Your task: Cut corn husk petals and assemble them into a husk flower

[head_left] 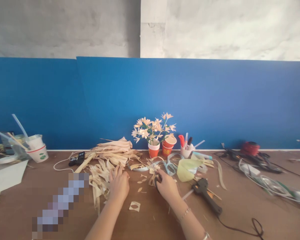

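My left hand (pixel 119 185) rests at the right edge of a heap of dried corn husks (pixel 100 176), its fingers stretched out and touching the pale strips. My right hand (pixel 167 186) is closed on a pair of scissors (pixel 156 181), with dark handles and blades pointing away from me. Husk scraps lie around the blades. Between my hands are small cut pieces, and nearer me lies a husk square with an oval hole (pixel 134 206). Behind the scissors, an orange paper cup (pixel 153 151) holds husk flowers (pixel 150 128) on green stems.
To the right lies a black glue gun (pixel 207 195) with its cord. Stacked orange cups (pixel 168 146), a white cup of pens (pixel 185 151) and yellow-green husk (pixel 187 170) stand or lie behind it. Cables (pixel 262 180) cover the far right. A white cup (pixel 38 153) stands left.
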`<move>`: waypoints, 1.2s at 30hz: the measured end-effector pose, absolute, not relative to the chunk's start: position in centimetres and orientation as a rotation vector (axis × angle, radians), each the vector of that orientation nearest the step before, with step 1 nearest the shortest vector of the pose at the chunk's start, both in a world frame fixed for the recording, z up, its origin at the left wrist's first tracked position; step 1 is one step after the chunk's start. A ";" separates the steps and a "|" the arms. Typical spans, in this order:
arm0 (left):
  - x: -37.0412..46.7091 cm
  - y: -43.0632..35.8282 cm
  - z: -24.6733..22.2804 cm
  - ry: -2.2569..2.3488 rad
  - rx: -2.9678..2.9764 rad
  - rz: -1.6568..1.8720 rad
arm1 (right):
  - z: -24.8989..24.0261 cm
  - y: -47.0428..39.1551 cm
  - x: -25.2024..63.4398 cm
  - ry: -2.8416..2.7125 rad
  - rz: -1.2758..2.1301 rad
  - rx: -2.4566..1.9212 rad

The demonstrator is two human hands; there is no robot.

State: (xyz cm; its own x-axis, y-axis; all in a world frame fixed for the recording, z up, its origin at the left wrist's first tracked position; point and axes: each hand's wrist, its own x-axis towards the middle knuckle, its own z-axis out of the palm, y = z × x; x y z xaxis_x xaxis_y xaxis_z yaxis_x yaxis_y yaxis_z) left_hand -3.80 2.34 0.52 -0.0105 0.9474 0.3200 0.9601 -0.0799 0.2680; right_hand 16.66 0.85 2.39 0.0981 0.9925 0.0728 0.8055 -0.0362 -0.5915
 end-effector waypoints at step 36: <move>0.0 0.5 2.2 -2.109 -2.334 -3.495 | 0.8 1.5 14.8 -1.150 1.324 -1.020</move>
State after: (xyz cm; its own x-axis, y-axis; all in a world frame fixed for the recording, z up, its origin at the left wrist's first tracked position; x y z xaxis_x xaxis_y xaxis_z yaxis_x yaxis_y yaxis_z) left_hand -0.02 0.53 2.17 0.2385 0.9682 -0.0757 -0.5185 0.1929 0.8330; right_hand 14.82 1.54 0.76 -0.0779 0.9963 0.0350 -0.1743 0.0210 -0.9845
